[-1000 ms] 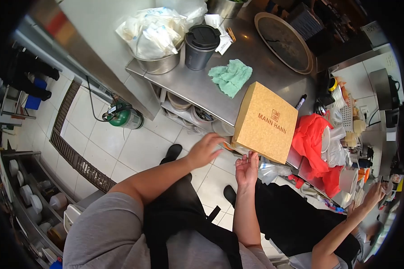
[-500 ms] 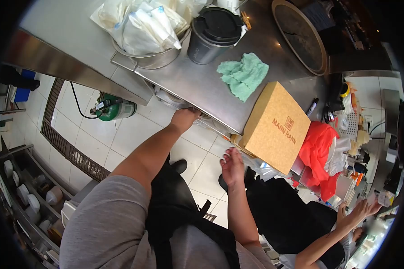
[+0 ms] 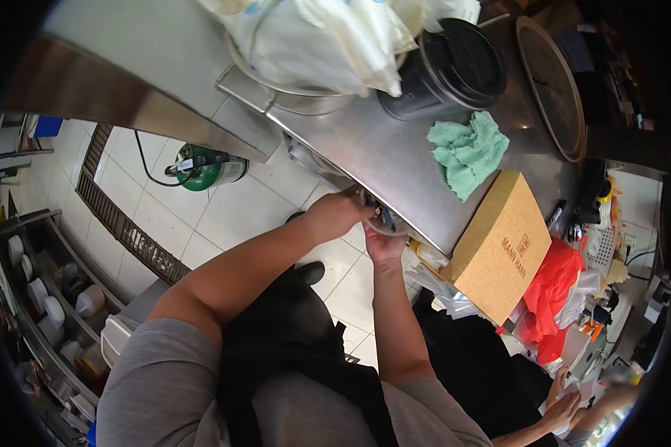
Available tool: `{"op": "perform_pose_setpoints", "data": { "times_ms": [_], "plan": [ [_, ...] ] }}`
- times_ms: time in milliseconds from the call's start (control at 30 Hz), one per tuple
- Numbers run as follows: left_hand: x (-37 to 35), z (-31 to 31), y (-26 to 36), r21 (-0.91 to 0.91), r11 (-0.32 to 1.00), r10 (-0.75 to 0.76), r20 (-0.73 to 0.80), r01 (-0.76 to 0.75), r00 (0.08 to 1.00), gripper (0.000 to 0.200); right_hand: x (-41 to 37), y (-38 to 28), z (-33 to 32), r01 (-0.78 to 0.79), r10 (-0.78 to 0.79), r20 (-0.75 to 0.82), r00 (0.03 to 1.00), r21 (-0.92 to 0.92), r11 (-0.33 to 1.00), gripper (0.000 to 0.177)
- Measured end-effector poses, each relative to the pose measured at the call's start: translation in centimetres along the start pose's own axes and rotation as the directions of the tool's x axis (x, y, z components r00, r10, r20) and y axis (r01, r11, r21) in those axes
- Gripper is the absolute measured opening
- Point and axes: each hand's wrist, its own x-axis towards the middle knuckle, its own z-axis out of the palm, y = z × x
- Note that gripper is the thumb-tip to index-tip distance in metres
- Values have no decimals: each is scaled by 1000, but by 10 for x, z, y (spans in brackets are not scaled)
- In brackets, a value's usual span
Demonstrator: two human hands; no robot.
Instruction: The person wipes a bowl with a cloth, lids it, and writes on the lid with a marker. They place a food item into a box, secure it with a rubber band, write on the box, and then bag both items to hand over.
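Both my hands meet at the near edge of the steel counter (image 3: 350, 153). A clear, round plastic container (image 3: 397, 226) with small, mixed items inside is partly under that edge. My right hand (image 3: 384, 244) holds the container from below, palm up, its fingers mostly hidden. At the container's left side, my left hand (image 3: 337, 214) has its fingers bent in at the rim. The fingertips are hidden, and what they pinch cannot be made out.
On the counter are a metal bowl of white plastic bags (image 3: 313, 45), a black-lidded cup (image 3: 443, 71), a green cloth (image 3: 468, 153) and a cardboard box (image 3: 503, 246). A green gas cylinder (image 3: 205, 167) lies on the floor. Another person's hands (image 3: 563, 406) work at right.
My left hand has moved right along the counter edge, and the container now shows. My right hand has come up under it. The view has shifted, and the counter things appear farther right.
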Motion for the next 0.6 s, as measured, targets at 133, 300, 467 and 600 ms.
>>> {"op": "perform_pose_setpoints", "data": {
  "times_ms": [133, 300, 467, 600],
  "plan": [
    [-72, -15, -4, -63, 995, 70, -119, -78, 990, 21, -11, -5, -14, -192, 170, -147, 974, -152, 969, 51],
    [-178, -3, -23, -116, 993, -22, 5, 23, 1000, 28, -25, -8, -30, -11, -185, -116, 976, -872, 490, 12],
    [-231, 9, -33, -98, 984, -135, 113, 146, 984, 31, 67, -21, -60, 246, -298, 422, 856, -840, -484, 13],
    [-247, 8, -29, -120, 956, -250, 150, 269, 957, 30, 129, -22, -40, 270, -163, 684, 711, -480, -834, 27]
  ]
}}
